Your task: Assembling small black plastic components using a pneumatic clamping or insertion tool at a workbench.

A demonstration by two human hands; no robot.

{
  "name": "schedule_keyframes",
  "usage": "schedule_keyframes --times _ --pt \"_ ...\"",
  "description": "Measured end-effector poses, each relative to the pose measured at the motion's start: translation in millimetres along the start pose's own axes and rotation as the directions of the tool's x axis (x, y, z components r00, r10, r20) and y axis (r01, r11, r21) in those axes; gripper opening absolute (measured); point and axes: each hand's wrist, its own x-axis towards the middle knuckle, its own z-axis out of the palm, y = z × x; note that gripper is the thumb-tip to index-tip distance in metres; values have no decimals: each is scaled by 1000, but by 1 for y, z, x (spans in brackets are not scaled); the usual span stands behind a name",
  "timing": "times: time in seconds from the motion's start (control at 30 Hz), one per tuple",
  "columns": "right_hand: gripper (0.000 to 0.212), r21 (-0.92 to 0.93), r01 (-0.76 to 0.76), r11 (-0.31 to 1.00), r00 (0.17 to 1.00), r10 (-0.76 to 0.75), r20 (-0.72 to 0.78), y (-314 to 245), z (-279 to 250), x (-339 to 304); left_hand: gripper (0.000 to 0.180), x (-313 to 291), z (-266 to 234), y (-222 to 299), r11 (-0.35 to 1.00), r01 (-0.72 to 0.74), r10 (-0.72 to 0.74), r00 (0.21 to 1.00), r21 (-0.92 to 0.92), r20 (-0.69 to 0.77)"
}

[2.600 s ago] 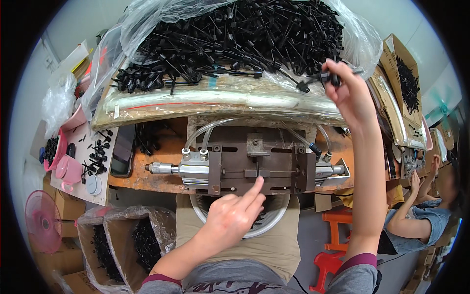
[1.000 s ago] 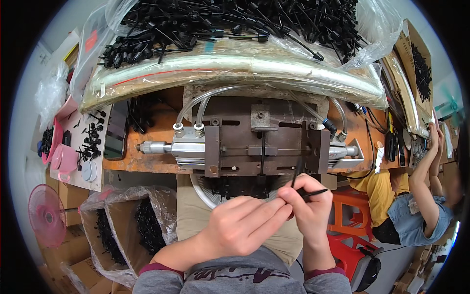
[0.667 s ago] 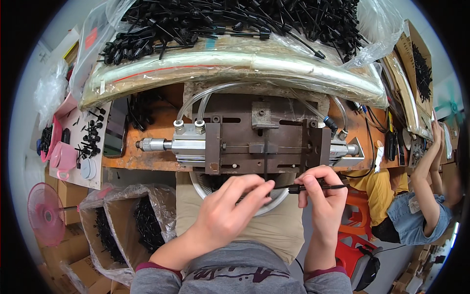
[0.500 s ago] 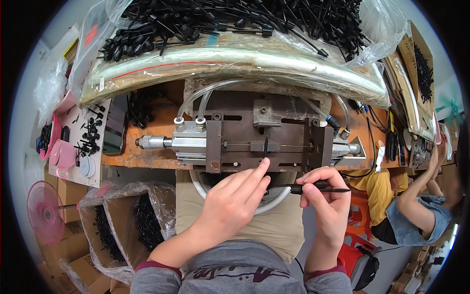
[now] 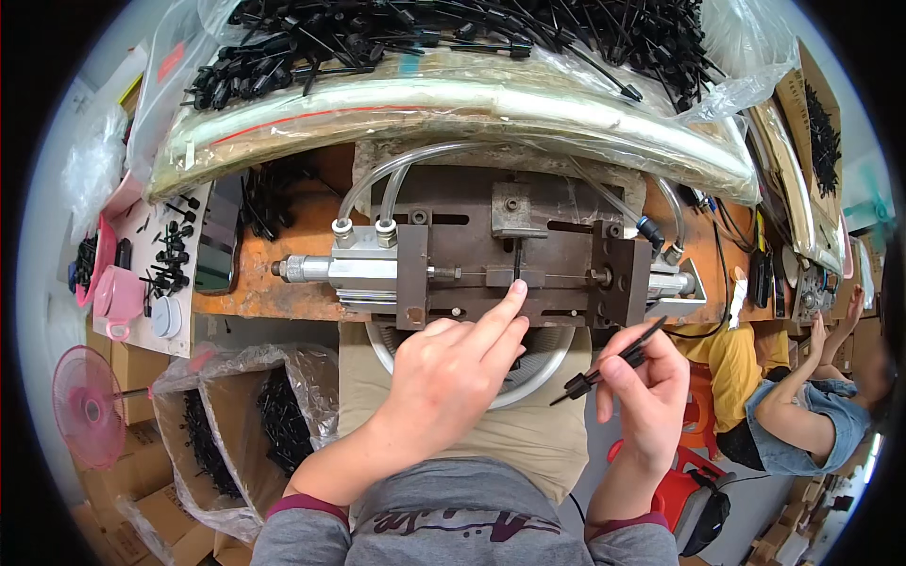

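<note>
Currently L hand [image 5: 451, 373] is nearest, just in front of the fixture [image 5: 453, 203], palm down w/ index stretched out & its tip apparently on the thin black stem [image 5: 518, 259] at the fixture's middle; other fingers loosely bent, thumb hidden, so can't tell if it grips anything. R hand [image 5: 646, 387], front-right of the fixture, pinches a small bunch of black parts [image 5: 580, 382] b/w thumb & index, slim & rodlike w/ chunkier heads, prob. plastic, count unclear. Step in hand is prob. seating the stem: it lies front-to-back across the small metal block [image 5: 500, 276]; next move calls for keeping it straight & the fingertip clear of the rods. Below the fixture's front edge, a round tub [image 5: 540, 385] w/ pale rim. Fixture itself: dull brown slotted metal, flat & hard-edged, w/ boxy silvery L cylinder [image 5: 363, 278] & R cylinder [image 5: 668, 283] at its sides, clear bendy tubes [image 5: 373, 179] looping behind. Under it, worn orange desk [image 5: 274, 302], scuffed along the edge. Beyond the fixture, a glossy plastic-wrapped edge [image 5: 472, 108], then a tangled heap of black pcs [image 5: 425, 28], spiky, w/ crinkly clear film [image 5: 755, 57] on its R.
</note>
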Motion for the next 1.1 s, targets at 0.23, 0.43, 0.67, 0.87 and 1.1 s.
schedule_keyframes --times 0.23,0.43,0.67,0.87,1.1 --pt "8 -47 -192 980 975 196 105 13 14 7 34 -7 -9 14 891 -172 150 985 -420 -85" --pt "15 18 -17 1000 999 16 47 9 10 9 34 -9 -13 16 902 -67 35 996 -426 -83" --pt "44 132 270 954 962 -272 -6 5 -8 3 28 -9 5 5 1000 0 0 1000 -26 -27" --pt "46 31 300 953 954 -299 -29 -7 -2 -5 25 1 7 2 998 -24 25 999 58 -23" --pt "29 -3 403 915 915 -403 -3 -5 13 -12 23 0 6 3 999 10 -9 1000 52 -12"
